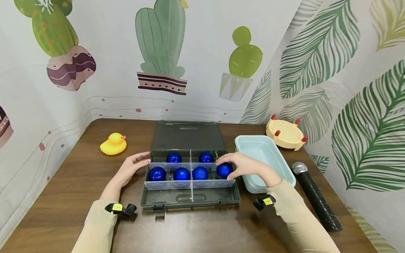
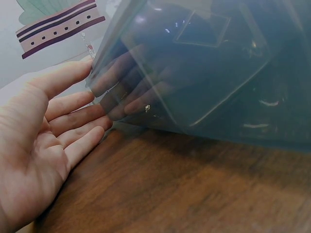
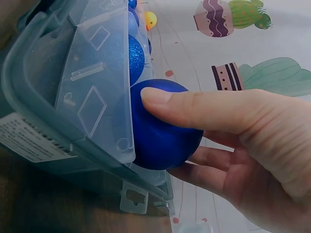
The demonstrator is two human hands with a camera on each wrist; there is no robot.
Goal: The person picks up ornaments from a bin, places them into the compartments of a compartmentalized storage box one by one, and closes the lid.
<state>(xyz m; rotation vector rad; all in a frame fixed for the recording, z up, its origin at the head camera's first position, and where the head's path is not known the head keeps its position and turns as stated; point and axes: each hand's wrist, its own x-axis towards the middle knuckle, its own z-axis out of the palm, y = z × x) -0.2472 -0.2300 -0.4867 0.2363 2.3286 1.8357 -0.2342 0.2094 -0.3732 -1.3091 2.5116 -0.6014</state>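
Note:
A grey see-through compartment box (image 1: 215,193) lies with its lid (image 1: 186,135) folded back. Several blue ball ornaments, one of them glittery (image 1: 200,173), sit in its middle and back rows, while the front row holds none. My right hand (image 1: 242,165) grips a matte blue ball (image 3: 167,141) between thumb and fingers at the right end of the middle row, partly inside the compartment. At the box's left side, my left hand (image 1: 133,167) touches the wall with its fingers extended, as the left wrist view (image 2: 63,126) also has it.
A light blue plastic basin (image 1: 262,151) stands right of the box, behind my right forearm. Beyond it is a cream round stand (image 1: 286,133) with red-tipped legs. A microphone (image 1: 316,196) lies at the right edge, and a yellow rubber duck (image 1: 114,144) sits at the back left.

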